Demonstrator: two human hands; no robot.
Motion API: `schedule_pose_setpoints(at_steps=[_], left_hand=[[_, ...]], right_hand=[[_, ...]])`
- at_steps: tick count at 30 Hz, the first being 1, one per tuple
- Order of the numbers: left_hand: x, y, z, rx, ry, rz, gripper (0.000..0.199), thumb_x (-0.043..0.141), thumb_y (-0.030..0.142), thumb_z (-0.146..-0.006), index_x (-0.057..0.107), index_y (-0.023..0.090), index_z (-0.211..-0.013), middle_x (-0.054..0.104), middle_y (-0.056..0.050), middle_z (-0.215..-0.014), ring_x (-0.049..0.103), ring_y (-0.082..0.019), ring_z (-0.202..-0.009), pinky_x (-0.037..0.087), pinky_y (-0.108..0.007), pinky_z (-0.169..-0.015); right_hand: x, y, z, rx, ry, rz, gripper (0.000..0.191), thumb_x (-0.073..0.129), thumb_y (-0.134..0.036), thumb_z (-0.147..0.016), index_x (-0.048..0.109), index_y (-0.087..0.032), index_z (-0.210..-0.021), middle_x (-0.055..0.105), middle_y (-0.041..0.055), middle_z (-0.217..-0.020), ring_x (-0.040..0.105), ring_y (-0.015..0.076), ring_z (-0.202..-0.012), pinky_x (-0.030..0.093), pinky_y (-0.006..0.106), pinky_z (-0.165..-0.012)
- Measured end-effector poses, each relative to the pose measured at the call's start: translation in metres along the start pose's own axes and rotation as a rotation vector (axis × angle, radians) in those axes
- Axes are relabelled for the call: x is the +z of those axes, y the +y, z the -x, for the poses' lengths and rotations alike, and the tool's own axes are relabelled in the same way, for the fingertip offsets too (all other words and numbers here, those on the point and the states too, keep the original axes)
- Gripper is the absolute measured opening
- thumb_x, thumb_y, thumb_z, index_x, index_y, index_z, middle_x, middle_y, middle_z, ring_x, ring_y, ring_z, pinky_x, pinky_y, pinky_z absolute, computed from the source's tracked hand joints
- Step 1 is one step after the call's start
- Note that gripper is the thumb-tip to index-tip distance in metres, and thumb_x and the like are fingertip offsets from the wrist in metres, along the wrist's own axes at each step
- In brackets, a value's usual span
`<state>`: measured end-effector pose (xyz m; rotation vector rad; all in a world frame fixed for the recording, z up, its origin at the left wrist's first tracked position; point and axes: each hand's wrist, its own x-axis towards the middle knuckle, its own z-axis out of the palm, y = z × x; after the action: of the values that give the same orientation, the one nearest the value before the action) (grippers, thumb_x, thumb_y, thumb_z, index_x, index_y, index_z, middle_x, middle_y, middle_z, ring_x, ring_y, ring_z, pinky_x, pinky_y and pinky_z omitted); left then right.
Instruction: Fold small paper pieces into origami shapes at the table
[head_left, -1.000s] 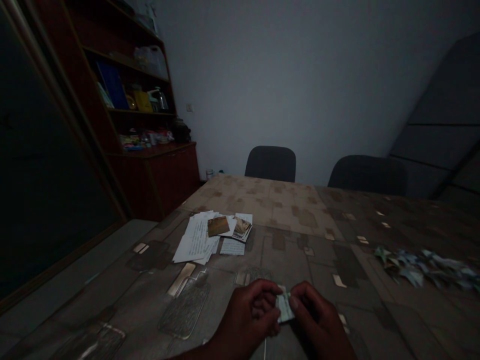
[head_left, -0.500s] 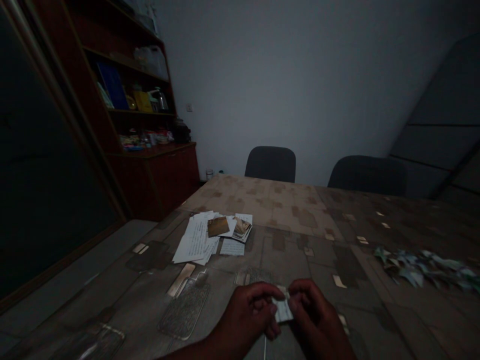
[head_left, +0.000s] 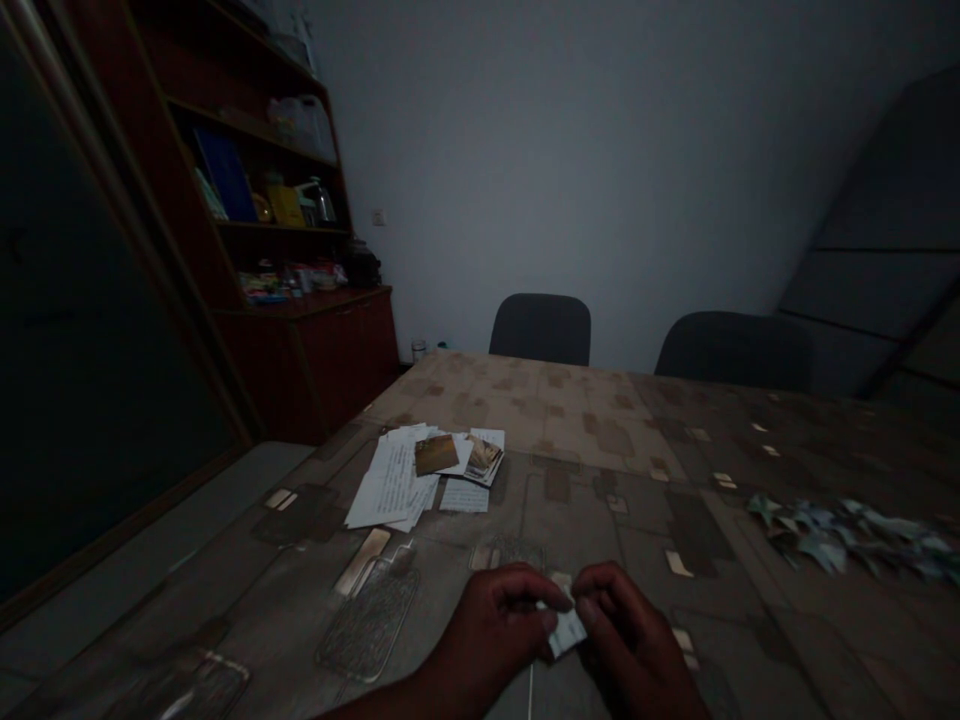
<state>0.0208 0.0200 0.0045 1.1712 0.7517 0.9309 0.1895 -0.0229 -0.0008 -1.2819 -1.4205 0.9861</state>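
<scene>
Between my two hands is a small folded piece of paper, pale with faint printed lines, held above the near part of the table. My left hand pinches its left side between thumb and fingers. On the other side, my right hand is closed with thumb and forefinger at the paper's right edge. The fingers cover much of the paper's upper part. To the right lies a row of folded paper pieces, greenish and white, too dim to make out in detail.
A patterned cloth covers the table. Printed sheets and several picture cards lie left of centre. Two dark chairs, one at the middle and one at the right, stand at the far edge. A red-brown cabinet stands at left.
The folded paper has tilted a little between my fingers, and my left fingers have shifted slightly on it. Everything else stays in place.
</scene>
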Motion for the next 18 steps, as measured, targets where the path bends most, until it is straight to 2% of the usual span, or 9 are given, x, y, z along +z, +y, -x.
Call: schedule_pose_setpoints(at_steps=[4,8,14,18], left_hand=[[-0.0003,0.0040,-0.0006,-0.060,0.014,0.099,0.032,0.083,0.039,-0.064,0.077,0.011,-0.078,0.066,-0.003,-0.064,0.058,-0.013,-0.055,0.045,-0.025,-0.058],[-0.0017,0.0092,0.0017,-0.083,-0.011,0.147,0.047,0.085,0.050,-0.061,0.077,0.009,-0.084,0.069,-0.006,-0.064,0.060,-0.013,-0.058,0.045,-0.026,-0.062],[-0.0029,0.0039,-0.0005,-0.094,-0.010,0.168,0.050,0.088,0.050,-0.058,0.076,0.009,-0.083,0.070,-0.006,-0.068,0.060,-0.013,-0.055,0.046,-0.025,-0.059],[-0.0024,0.0037,-0.0007,-0.092,-0.013,0.166,0.047,0.088,0.049,-0.059,0.077,0.010,-0.082,0.069,-0.005,-0.064,0.060,-0.012,-0.055,0.046,-0.024,-0.058]], right_hand=[[0.0043,-0.0056,0.0022,-0.004,-0.005,-0.125,0.039,0.053,-0.061,-0.090,0.060,-0.023,-0.092,0.058,-0.0015,-0.069,0.054,0.0167,-0.063,0.041,0.026,-0.059],[0.0070,-0.0096,0.0024,0.006,0.037,-0.109,0.042,0.061,-0.063,-0.082,0.062,-0.024,-0.095,0.061,-0.0005,-0.070,0.060,0.0189,-0.067,0.046,0.029,-0.065],[0.0070,-0.0050,0.0015,0.020,0.032,-0.109,0.042,0.065,-0.060,-0.080,0.063,-0.022,-0.098,0.060,-0.0010,-0.070,0.057,0.0174,-0.065,0.044,0.027,-0.060],[0.0059,-0.0033,0.0016,0.026,0.010,-0.109,0.035,0.066,-0.051,-0.081,0.062,-0.022,-0.100,0.057,-0.0026,-0.070,0.055,0.0167,-0.064,0.041,0.026,-0.059]])
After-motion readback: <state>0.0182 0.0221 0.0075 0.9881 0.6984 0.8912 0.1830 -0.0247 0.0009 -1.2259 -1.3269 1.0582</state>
